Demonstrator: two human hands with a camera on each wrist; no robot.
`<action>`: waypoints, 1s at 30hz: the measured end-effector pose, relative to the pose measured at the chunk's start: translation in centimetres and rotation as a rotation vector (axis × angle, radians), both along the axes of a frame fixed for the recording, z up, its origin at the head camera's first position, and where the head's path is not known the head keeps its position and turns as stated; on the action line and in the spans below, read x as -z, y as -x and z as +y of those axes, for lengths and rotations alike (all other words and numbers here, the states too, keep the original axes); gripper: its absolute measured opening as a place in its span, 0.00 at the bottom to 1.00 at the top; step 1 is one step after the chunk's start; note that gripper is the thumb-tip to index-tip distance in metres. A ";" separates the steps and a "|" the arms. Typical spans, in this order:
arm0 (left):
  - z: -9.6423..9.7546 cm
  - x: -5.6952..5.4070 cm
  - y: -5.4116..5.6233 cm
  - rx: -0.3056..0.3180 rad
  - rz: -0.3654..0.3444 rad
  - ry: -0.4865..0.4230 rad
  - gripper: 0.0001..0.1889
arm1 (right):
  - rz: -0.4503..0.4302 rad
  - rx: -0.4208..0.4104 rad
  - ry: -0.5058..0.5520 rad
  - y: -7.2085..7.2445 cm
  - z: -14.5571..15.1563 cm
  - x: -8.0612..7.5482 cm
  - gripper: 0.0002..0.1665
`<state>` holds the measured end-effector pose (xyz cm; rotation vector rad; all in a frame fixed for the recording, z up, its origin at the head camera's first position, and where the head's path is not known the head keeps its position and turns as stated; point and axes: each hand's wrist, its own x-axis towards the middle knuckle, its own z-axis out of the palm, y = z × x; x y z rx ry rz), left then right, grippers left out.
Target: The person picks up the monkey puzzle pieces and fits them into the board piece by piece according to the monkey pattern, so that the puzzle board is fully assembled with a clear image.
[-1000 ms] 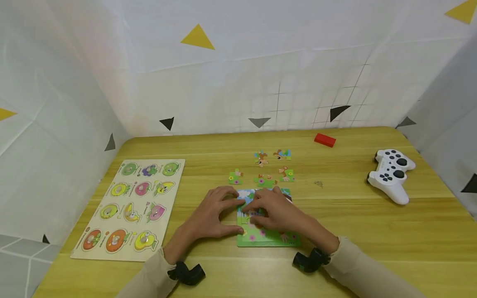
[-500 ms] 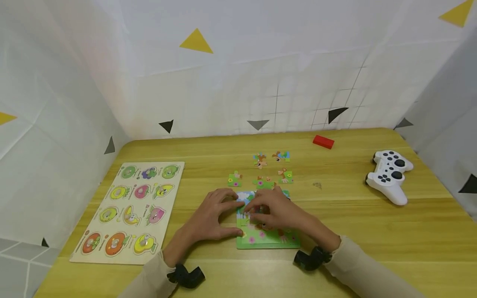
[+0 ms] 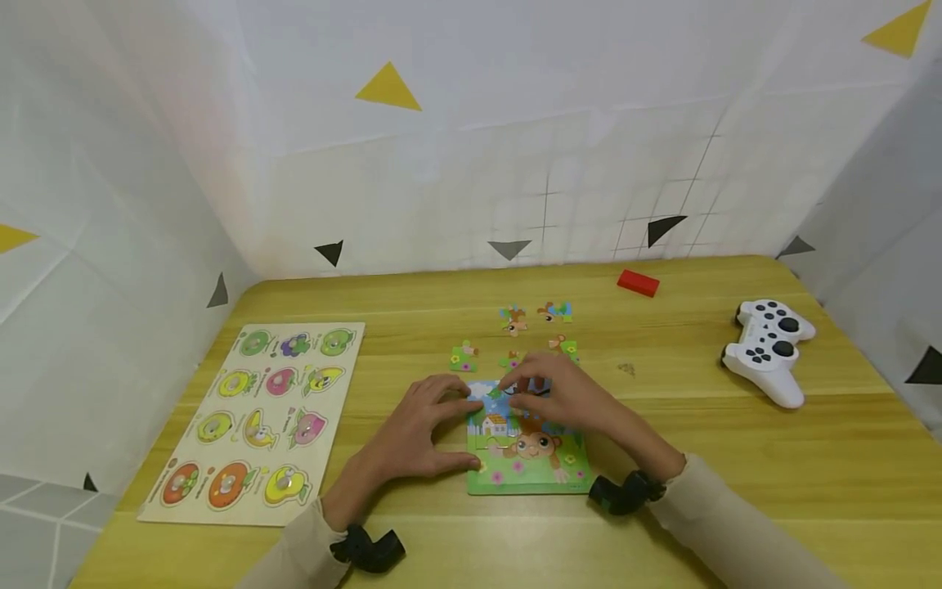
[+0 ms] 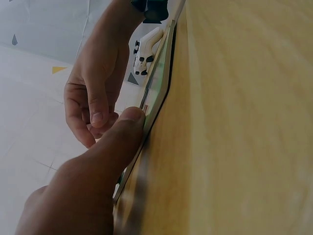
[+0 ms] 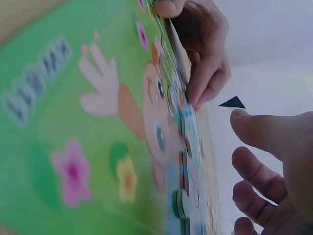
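Observation:
A jigsaw puzzle board [image 3: 518,483] with a monkey, flowers and a small house lies on the table in the head view. My left hand [image 3: 415,429] rests at its left side, thumb on the lower left edge and index finger near the upper left. My right hand [image 3: 562,393] is over the upper part of the board, fingers loosely bent and hiding some of the picture. In the right wrist view nothing shows between that hand's thumb [image 5: 264,129] and fingers. Just behind the board lie loose jigsaw pieces [image 3: 464,357], one partly covered by the right hand.
Farther back are two more jigsaw pieces [image 3: 513,320] and a red block [image 3: 638,283]. A wooden fruit peg puzzle [image 3: 334,409] lies at the left. The white game controller [image 3: 769,348] sits at the right. White sheeting [image 3: 441,180] surrounds the table.
My right hand has lifted off the board's middle and shifted back and slightly right, uncovering the house and the monkey's face. The left hand has stayed in place at the board's edge.

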<state>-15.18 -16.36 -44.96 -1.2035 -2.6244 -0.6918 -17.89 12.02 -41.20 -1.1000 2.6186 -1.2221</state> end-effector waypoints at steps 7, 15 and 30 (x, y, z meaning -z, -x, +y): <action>0.0 0.2 0.0 -0.003 -0.003 0.009 0.37 | -0.013 0.081 0.013 0.9 0.5 0.1 0.13; 0.0 0.3 0.0 -0.004 -0.010 0.010 0.37 | 0.078 0.142 0.015 2.6 0.9 0.2 0.12; 0.0 0.0 -0.1 -0.007 -0.006 0.014 0.37 | 0.159 0.279 -0.058 6.3 0.7 0.1 0.12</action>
